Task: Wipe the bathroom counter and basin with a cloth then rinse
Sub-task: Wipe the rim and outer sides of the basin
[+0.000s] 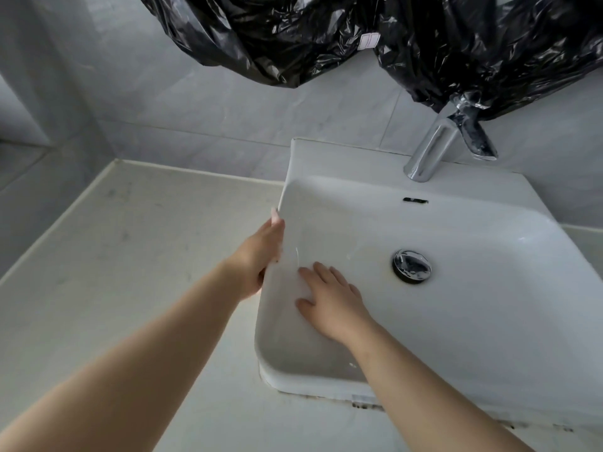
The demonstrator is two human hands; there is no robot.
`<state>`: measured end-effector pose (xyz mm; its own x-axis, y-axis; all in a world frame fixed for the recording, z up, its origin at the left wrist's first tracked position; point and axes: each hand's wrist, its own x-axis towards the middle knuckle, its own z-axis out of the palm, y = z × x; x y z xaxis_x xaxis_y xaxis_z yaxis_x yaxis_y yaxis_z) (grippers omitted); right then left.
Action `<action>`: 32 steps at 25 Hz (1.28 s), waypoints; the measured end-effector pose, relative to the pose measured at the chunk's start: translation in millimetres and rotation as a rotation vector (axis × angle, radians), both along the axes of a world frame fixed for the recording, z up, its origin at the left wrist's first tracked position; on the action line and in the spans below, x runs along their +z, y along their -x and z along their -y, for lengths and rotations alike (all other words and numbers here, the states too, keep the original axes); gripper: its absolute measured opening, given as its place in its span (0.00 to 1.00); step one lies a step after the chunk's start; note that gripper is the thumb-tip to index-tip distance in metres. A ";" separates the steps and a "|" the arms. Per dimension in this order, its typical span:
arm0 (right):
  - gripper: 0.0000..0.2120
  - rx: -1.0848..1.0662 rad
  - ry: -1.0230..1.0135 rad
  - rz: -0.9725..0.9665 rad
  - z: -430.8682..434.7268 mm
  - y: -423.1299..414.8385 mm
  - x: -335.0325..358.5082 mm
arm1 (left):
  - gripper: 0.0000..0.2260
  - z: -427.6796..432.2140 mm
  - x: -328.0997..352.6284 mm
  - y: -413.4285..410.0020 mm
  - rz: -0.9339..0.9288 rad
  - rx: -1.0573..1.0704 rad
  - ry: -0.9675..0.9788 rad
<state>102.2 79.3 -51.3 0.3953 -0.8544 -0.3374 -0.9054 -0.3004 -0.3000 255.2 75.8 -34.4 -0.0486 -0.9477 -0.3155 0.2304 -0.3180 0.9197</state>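
Glazed white basin [473, 305] sits fixed on the desk [130, 256], hard and, I judge, slick when wet; no cloth shows. Right grip [329, 301] lies flat, fingers spread, empty, on its inner left wall; left grip [257, 256] rests at the left rim, a fair brace, clasp unclear. Desk offers room leftward; tap [430, 148] and bag [326, 37] crowd the back.

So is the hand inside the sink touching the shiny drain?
Apart. Head view shows bare white basin between the right hand and the drain.

Head view looks down, close over basin [473, 321].
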 end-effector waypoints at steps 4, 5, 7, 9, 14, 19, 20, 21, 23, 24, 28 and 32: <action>0.26 -0.016 0.018 -0.005 0.2 -6.4 0.7 | 0.18 -37.3 -18.1 4.9 -0.003 -0.022 -0.053; 0.26 -0.023 0.021 -0.010 0.2 -9.4 1.0 | 0.15 -32.4 -19.4 4.7 0.047 0.014 -0.017; 0.27 -0.025 0.011 -0.012 -0.2 -10.3 2.0 | 0.13 -16.2 -19.6 -3.7 0.067 0.003 0.135; 0.26 -0.013 0.006 -0.001 0.1 -5.5 2.4 | 0.17 15.4 -11.9 -3.3 -0.005 0.009 0.020; 0.24 -0.022 0.009 0.066 2.4 -2.4 2.4 | 0.25 -4.1 -36.3 -4.9 -0.139 -0.032 -0.177; 0.24 -0.011 0.040 0.026 3.0 -7.7 2.9 | 0.18 9.2 -22.3 -2.7 -0.175 -0.023 0.026; 0.24 -0.004 0.040 0.027 3.7 -7.2 3.2 | 0.16 20.2 -19.9 -4.5 -0.178 -0.003 0.095; 0.24 -0.001 0.032 0.028 3.2 -6.3 3.1 | 0.16 29.4 -14.9 -3.3 -0.160 0.008 0.096; 0.24 0.003 0.024 0.030 3.7 -4.2 3.9 | 0.20 39.0 -0.9 -1.0 -0.132 0.013 -0.025; 0.24 0.011 0.024 0.027 3.2 -4.2 4.4 | 0.22 35.1 -3.4 -3.9 -0.145 0.006 -0.086; 0.26 0.027 0.040 -0.004 2.5 -6.9 3.6 | 0.17 13.2 -15.2 1.8 0.004 0.020 -0.098; 0.26 0.026 0.028 -0.010 2.1 -6.0 2.6 | 0.20 52.4 3.5 4.2 0.104 0.054 -0.016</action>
